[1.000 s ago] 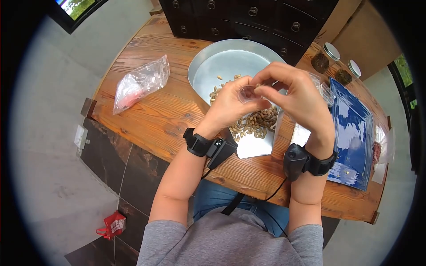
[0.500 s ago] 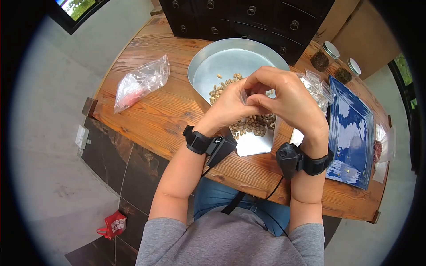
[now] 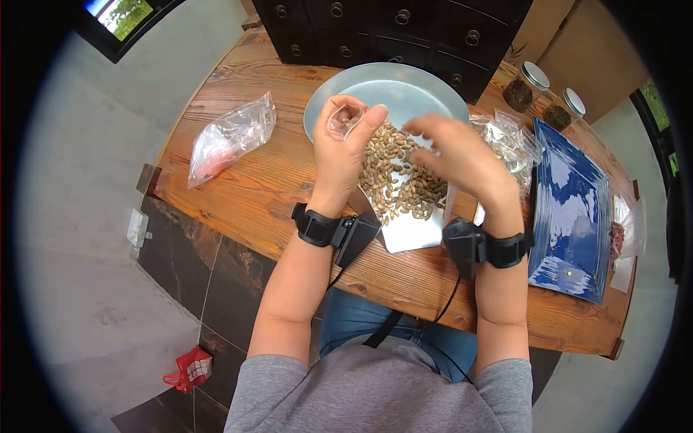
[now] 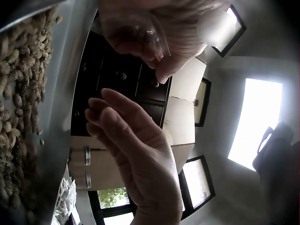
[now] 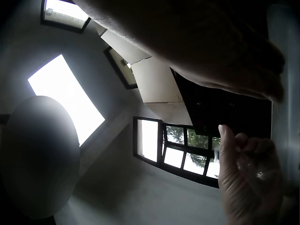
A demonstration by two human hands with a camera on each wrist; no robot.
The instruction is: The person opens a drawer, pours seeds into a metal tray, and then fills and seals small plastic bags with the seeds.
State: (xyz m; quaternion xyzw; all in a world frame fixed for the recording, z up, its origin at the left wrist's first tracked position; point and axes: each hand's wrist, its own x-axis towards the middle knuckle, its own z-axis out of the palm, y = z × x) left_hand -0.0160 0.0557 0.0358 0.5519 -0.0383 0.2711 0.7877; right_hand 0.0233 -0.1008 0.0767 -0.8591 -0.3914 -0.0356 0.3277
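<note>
My left hand, raised over the pan's left side, curls its fingers and thumb round a small clear plastic container; a few small pieces show inside. In the left wrist view the clear plastic appears between the fingers. Over the pan's right side hovers my right hand, fingers loosely bent and apart, holding nothing visible. The round metal pan has brownish oval pods spread over its near half, down to a pale spout-like end.
A crumpled clear bag with something pink lies left. To the right are plastic packets, a blue tray, a bag of reddish pieces and two lidded jars. Dark drawers stand behind the pan.
Both hands were together over the pan; they have separated. The left moved left and up with the clear container, its opening now showing. The right drew away, its fingers loosened.
</note>
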